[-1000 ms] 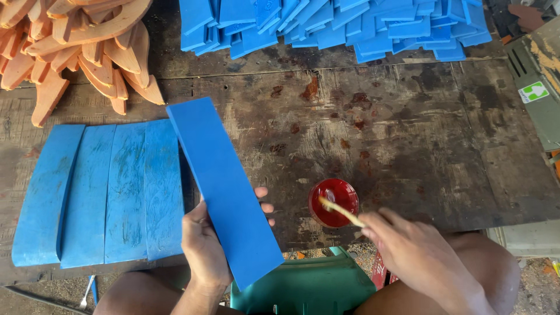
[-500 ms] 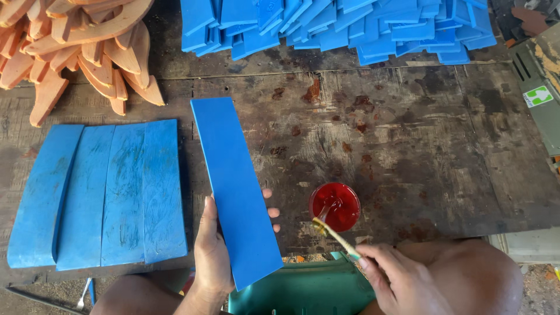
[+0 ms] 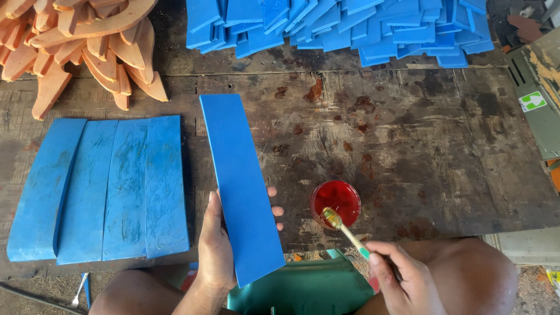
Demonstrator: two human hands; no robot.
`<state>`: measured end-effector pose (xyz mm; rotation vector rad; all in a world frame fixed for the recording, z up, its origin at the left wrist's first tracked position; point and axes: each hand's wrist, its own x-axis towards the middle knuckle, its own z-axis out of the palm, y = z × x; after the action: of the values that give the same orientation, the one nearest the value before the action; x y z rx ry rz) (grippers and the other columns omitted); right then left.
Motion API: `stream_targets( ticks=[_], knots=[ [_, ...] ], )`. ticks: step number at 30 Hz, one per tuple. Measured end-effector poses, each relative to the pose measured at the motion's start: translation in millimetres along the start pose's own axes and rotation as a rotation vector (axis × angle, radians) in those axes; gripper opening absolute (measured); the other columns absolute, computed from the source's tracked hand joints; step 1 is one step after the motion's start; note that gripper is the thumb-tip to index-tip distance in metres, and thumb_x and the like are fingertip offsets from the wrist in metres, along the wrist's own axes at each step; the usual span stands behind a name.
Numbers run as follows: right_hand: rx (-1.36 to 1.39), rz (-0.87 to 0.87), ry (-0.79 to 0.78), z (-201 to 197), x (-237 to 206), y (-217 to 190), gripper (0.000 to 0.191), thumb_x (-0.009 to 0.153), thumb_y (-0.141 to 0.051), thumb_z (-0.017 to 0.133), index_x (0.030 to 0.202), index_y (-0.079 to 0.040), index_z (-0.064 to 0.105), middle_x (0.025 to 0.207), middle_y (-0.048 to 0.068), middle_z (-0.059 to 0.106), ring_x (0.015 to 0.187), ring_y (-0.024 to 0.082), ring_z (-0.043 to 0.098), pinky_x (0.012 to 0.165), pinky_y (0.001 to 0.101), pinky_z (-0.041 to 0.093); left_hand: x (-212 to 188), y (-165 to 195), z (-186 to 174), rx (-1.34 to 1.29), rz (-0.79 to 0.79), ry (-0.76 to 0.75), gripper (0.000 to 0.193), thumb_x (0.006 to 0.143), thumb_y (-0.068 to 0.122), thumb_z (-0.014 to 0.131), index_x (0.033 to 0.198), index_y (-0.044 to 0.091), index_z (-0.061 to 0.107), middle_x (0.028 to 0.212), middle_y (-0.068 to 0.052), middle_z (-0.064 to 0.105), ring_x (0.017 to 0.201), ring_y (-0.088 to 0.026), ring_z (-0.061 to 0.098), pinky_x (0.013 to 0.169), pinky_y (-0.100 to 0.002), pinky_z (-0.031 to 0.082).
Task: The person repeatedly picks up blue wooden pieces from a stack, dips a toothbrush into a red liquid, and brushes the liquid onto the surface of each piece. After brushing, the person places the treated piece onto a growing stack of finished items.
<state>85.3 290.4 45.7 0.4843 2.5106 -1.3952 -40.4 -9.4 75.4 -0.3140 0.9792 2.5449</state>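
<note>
- Plainly, the left hand (image 3: 217,252) is clamped on the near end of a blue strip (image 3: 239,184), thumb on its left edge and fingertips showing past its right edge; the strip runs away from the hand across the table (image 3: 420,151).
- The right hand (image 3: 408,280) is closed on a brush (image 3: 345,230), whose loaded tip sits at the near rim of the red cup (image 3: 336,201), just ahead and left of that hand.
- Risk: the tip looks wet with glue, so a drip could fall on the table or on the green seat (image 3: 303,294) between the knees while the brush crosses to the strip.
- Risk: the strip is held only at one end; pressure from the brush far from the left hand could tip or twist it.
- Risk: the cup stands close to the right hand's path, and a knock of the wrist could spill it.
- Risk: four coated strips (image 3: 99,186) lie just left of the left hand; a swing of the held strip could touch them and smear the wet faces.
- Risk: glue reaching the left fingers at the strip's edge could make the grip slip.
</note>
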Motion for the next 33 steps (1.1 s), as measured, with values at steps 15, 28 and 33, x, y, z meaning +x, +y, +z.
stream_targets(
  ticks=[15,28,33],
  knots=[
    [0.161,-0.373,-0.094,-105,38,-53,0.031,0.103,-0.009,0.055,0.127,0.002,0.071,0.090,0.009,0.066,0.058,0.010,0.052,0.044,0.0234,0.047,2,-4,14,0.044,-0.086,-0.082,0.059,0.098,0.037,0.023,0.149,0.009,0.032,0.135,-0.026,0.059,0.098,-0.038,0.071,0.080,-0.053,0.065],
    [-0.168,-0.767,-0.003,-12,110,-94,0.029,0.090,-0.006,0.076,0.119,-0.008,0.076,0.085,0.001,0.073,0.057,0.006,0.061,0.044,0.0226,0.045,5,-34,-5,0.009,-0.240,-0.344,0.112,0.079,0.089,0.019,0.169,0.025,0.004,0.151,-0.022,0.048,0.109,-0.039,0.069,0.089,-0.052,0.062],
    [-0.283,-0.978,-0.044,-4,95,-98,0.033,0.085,-0.006,0.075,0.118,-0.011,0.076,0.085,0.001,0.071,0.061,0.008,0.064,0.050,0.0242,0.053,6,-34,-7,-0.004,-0.252,-0.360,0.115,0.078,0.091,0.020,0.170,0.025,0.004,0.150,-0.023,0.049,0.112,-0.039,0.067,0.092,-0.054,0.061]
  ],
)
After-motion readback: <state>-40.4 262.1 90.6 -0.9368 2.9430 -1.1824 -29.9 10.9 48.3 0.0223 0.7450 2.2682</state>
